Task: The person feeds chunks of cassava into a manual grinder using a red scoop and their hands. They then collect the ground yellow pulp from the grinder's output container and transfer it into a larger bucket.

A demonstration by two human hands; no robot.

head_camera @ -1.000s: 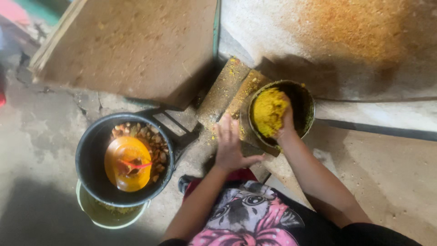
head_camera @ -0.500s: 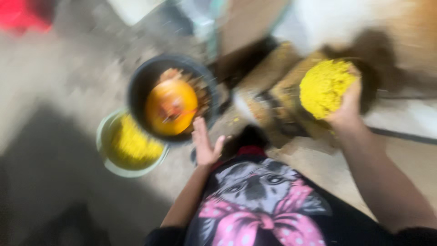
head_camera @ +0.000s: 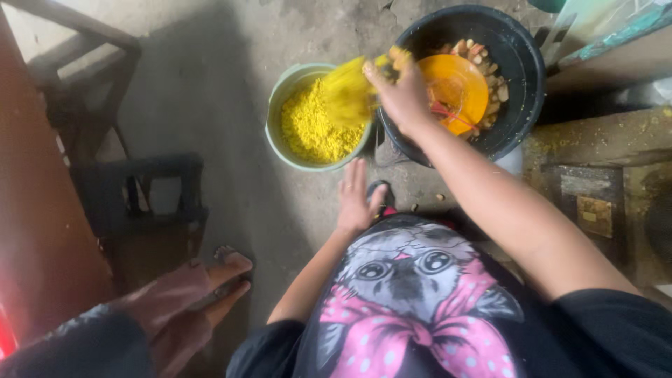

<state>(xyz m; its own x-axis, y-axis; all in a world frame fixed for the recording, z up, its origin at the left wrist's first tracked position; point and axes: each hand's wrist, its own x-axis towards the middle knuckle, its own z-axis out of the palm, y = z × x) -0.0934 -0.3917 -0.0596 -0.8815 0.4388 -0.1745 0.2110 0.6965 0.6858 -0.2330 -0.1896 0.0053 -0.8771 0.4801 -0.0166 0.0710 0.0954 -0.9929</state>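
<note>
Single head-worn camera, looking steeply down from close above, facing floor and buckets

I see small bucket on floor, left of big tub w/ bowl inside; right hand between, above.

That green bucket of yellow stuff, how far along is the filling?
Done: the green bucket holds a heap of yellow mash, its far wall bare. In hand: the right hand drops a blurred clump above it; the left hand hangs free. Left: pale root pieces lie under an orange bowl in the black tub.
</note>
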